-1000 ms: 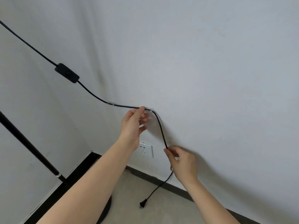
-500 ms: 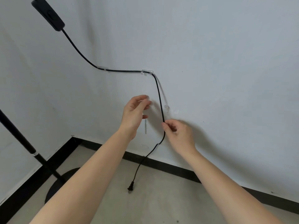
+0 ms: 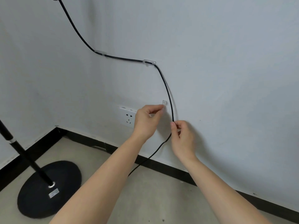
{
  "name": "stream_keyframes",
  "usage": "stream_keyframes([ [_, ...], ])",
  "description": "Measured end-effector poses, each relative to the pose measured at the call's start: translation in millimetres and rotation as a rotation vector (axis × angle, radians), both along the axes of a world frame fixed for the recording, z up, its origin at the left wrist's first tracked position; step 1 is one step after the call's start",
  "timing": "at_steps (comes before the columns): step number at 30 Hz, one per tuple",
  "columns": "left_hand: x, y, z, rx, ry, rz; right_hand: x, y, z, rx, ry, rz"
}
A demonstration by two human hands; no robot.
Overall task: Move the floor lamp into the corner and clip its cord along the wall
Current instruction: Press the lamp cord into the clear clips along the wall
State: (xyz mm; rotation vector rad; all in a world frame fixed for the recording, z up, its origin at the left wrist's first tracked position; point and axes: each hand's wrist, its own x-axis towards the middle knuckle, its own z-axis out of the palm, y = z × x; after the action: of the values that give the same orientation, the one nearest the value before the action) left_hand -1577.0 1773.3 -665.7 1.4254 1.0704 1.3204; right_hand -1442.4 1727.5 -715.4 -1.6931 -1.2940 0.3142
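Three clear clips show on the wall: two up and to the left of our hands already grip the one black cord (image 3: 167, 92), at (image 3: 100, 53) and (image 3: 149, 62), and a third clip (image 3: 164, 103) sits at the fingertips of our left hand (image 3: 146, 122), which pinches narrowly at it. Our right hand (image 3: 182, 136) pinches the cord just right of that clip. One wall outlet (image 3: 128, 118) lies partly behind the left hand. One floor lamp (image 3: 48, 186) stands in the corner, far down-left of both hands.

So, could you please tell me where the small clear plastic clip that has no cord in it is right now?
The small clear plastic clip sits on the wall, centre of the head view, at the left hand's fingertips, just left of the black cord.
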Motion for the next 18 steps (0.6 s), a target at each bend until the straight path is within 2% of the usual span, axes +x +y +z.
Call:
stream_keyframes([
  [3,6.0,4.6,-4.4,0.096,0.101,0.083,7.2,-3.2,1.4,0.046,-0.004,-0.052],
  [7,9.4,12.0,-13.2,0.468,0.434,0.187,13.3,-3.4,3.3,0.054,-0.007,-0.029],
  [8,10.1,13.0,-14.9,0.504,0.467,0.2,13.2,-3.5,2.4,0.052,-0.018,-0.018],
  [13,12.4,12.9,-14.6,0.369,0.332,0.17,10.9,-0.9,-2.5,0.055,-0.057,-0.001],
  [18,11.5,12.6,-9.5,0.055,0.07,0.108,9.5,3.3,-3.4,0.073,-0.05,-0.009],
])
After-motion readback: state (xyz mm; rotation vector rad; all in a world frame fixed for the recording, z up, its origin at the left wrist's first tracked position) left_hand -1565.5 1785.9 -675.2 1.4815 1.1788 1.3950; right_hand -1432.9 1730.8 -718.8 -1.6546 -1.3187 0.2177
